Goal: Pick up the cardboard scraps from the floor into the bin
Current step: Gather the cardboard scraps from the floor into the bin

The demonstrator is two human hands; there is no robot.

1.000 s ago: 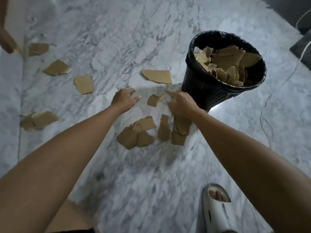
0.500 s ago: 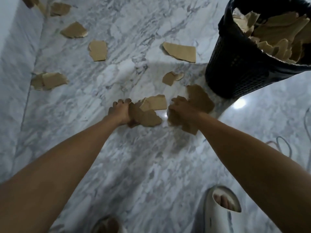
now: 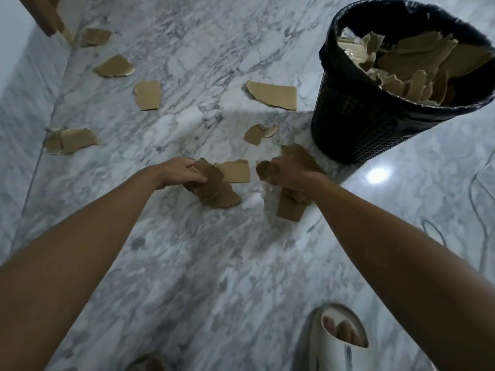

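Observation:
My left hand (image 3: 178,171) grips a bunch of brown cardboard scraps (image 3: 214,188) just above the marble floor. My right hand (image 3: 289,172) is closed on another bunch of scraps (image 3: 290,210) that sticks out above and below the fist. A flat scrap (image 3: 237,171) lies between the two hands. The black mesh bin (image 3: 361,124) with a black liner stands to the upper right, holding several scraps. Loose scraps lie further off: a large scrap (image 3: 273,95), a small pair (image 3: 257,133), a square scrap (image 3: 148,95), and more at the left.
A wall (image 3: 24,84) runs along the left, with a wooden leg (image 3: 44,16) at the top left corner. Cables (image 3: 479,199) trail on the floor at the right. My foot in a white slipper (image 3: 337,341) is at the bottom.
Both hands reached down to the scrap cluster, closed on handfuls and have lifted them slightly off the floor. The camera has pulled back a little, showing more of the bin.

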